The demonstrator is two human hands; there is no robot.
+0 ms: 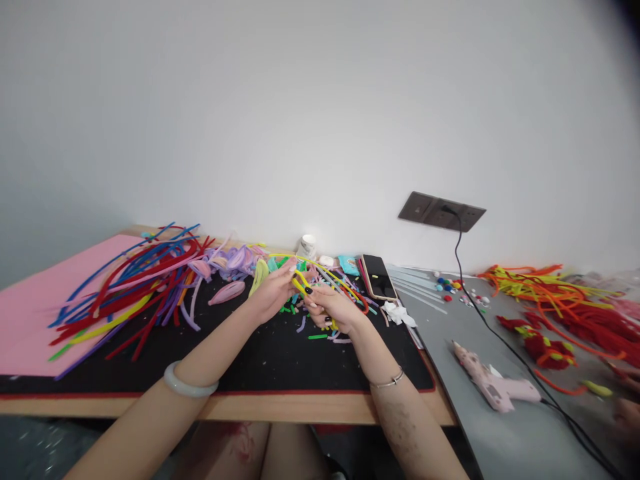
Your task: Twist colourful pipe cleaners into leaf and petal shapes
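Between my two hands, above the black mat (210, 367), is a yellow pipe cleaner (301, 281) bent into a narrow loop. My left hand (274, 291) pinches it from the left, and my right hand (330, 308) grips it from the right with thumb and fingers closed. A long stretch of yellow stem arcs behind the hands toward the right. Cut bits of green, lilac and other colours lie on the mat beneath and around the fingers. Part of the loop is hidden by the fingertips.
A heap of coloured pipe cleaners (145, 287) lies over a pink sheet (35, 300) at left. A phone (379, 277), crumpled tissue (397, 313) and a paper cup (307, 247) stand behind. On the grey table at right are a corded pink glue gun (493, 383) and another person's hand (627, 413).
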